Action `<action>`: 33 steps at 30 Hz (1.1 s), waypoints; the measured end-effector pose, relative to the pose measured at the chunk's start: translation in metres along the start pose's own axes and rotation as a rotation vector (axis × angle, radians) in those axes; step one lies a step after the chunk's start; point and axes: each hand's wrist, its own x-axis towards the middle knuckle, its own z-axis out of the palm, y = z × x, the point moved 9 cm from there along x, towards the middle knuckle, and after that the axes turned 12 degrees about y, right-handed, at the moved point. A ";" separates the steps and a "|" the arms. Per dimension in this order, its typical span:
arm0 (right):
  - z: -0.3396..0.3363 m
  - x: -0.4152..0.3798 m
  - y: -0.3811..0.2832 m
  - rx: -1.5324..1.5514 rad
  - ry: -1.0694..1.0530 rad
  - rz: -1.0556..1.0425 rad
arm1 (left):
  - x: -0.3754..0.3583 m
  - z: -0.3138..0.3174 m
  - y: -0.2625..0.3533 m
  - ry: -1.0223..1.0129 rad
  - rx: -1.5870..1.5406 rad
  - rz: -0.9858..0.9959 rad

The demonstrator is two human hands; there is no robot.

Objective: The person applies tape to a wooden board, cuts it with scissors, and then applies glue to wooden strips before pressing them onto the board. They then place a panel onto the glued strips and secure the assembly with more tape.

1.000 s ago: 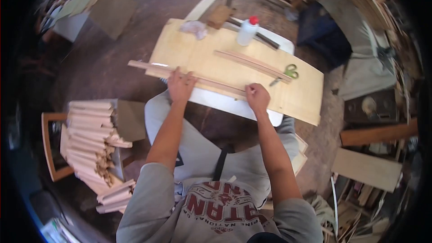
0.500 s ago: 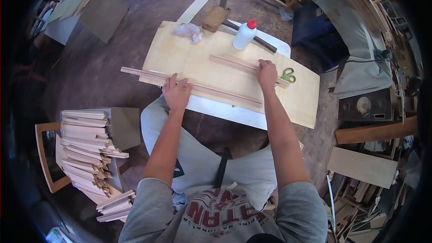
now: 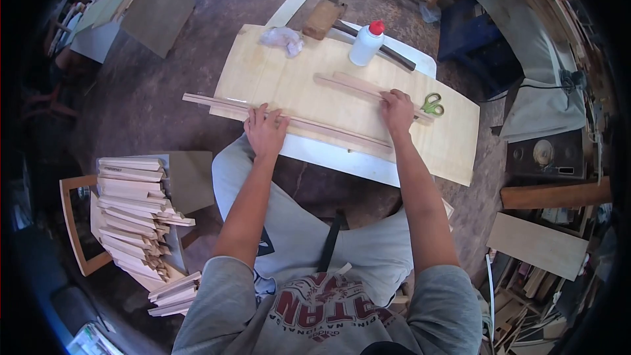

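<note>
Long strip (image 3: 309,123): thin wooden moulding lying flat along near edge of plywood sheet, left end overhanging past sheet corner
Plywood sheet (image 3: 289,82): pale board resting on white table (image 3: 328,154), tilted across view; carries both strips, glue, scissors, rag
Short strips (image 3: 358,87): pair of wooden strips further back on sheet, parallel to long strip, apart from it
Strip stack (image 3: 131,213): many cut wooden strips piled on stool at person's left, well apart from sheet
Left hand (image 3: 266,130): palm down, fingers spread flat, pressing on long strip near its left-middle; pressed on, not wrapped round
Right hand (image 3: 396,108): fingers curled down onto right end of short strips, just beside scissors; whether pinching or only pressing, cannot tell
Strip vs grip: long strip runs under left hand and on toward right, its right end free below right wrist; right hand not on it
Glue bottle (image 3: 365,43): white, red cap, upright at far edge of sheet, near short strips
Scissors (image 3: 430,104): green handles, flat on sheet, just right of right hand
Rag (image 3: 282,38): crumpled, far left corner of sheet
Risk, judged: long strip held at one point only, free right end could swing or slide off near edge; overhanging left end could tip if pressure lifts
Risk, judged: right hand close to scissors, could knock them; lifting short strips could sweep into glue bottle
</note>
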 end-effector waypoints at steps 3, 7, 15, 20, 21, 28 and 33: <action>0.003 0.001 0.004 0.017 -0.010 0.057 | -0.001 0.002 0.001 -0.029 0.016 0.001; 0.019 0.019 0.021 -0.053 -0.173 0.206 | 0.000 0.006 0.000 -0.038 0.036 0.018; 0.017 0.043 0.018 -0.161 -0.246 -0.044 | -0.005 0.015 0.000 -0.061 0.042 0.036; -0.094 0.038 0.009 0.006 -0.189 0.026 | -0.006 0.016 0.008 -0.063 0.112 0.015; -0.116 0.021 0.015 0.014 -0.200 0.052 | -0.007 0.017 0.009 -0.066 0.115 0.014; -0.234 -0.130 0.093 -0.015 -0.255 0.275 | -0.011 0.025 0.008 -0.096 0.163 0.041; -0.249 -0.170 0.118 0.070 -0.226 0.483 | -0.005 0.025 0.007 -0.142 0.189 0.035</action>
